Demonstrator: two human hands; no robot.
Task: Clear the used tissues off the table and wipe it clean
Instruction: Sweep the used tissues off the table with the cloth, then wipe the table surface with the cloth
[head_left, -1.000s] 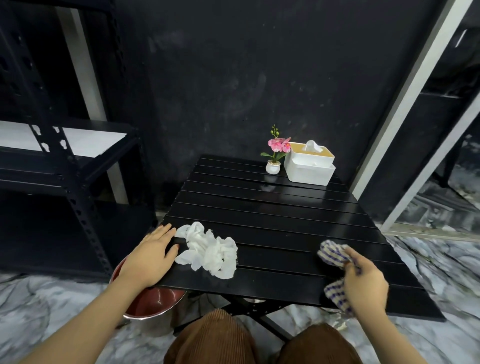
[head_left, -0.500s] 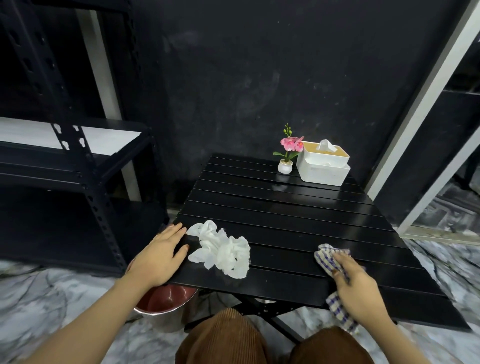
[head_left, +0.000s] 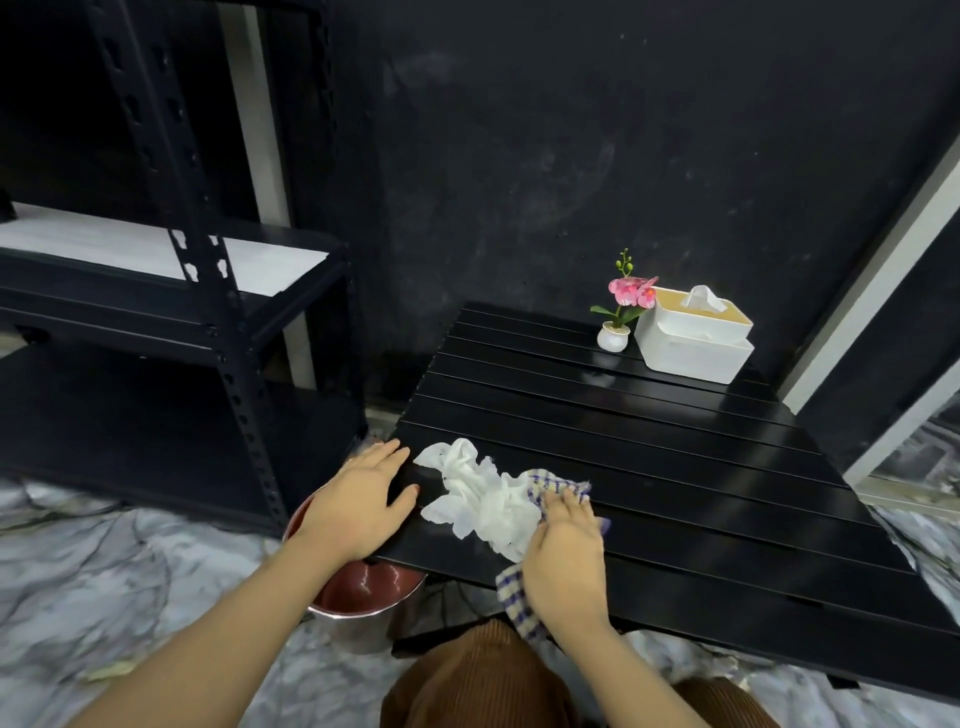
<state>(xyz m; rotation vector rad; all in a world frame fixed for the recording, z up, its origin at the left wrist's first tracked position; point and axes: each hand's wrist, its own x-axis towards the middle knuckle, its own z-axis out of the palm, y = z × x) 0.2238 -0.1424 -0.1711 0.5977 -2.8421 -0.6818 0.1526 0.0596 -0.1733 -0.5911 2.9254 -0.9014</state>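
Note:
Crumpled white used tissues (head_left: 475, 493) lie near the front left corner of the black slatted table (head_left: 675, 467). My right hand (head_left: 566, 561) presses a blue-and-white checked cloth (head_left: 558, 488) flat on the table, its front edge touching the right side of the tissues. My left hand (head_left: 363, 504) rests flat on the table's left edge, fingers apart, just left of the tissues and holding nothing. Below that corner, on the floor, stands a metal bin with a red inside (head_left: 363, 587), partly hidden by my left wrist.
At the table's far right stand a white tissue box (head_left: 693, 338) and a small white pot with a pink flower (head_left: 615, 332). A black metal shelf rack (head_left: 208, 312) is on the left. Marble floor surrounds the table; my brown trousers (head_left: 483, 680) are below.
My right hand slid the checked cloth leftward across the table's front until it met the tissues. My left hand stayed at the left edge. The view shifted left.

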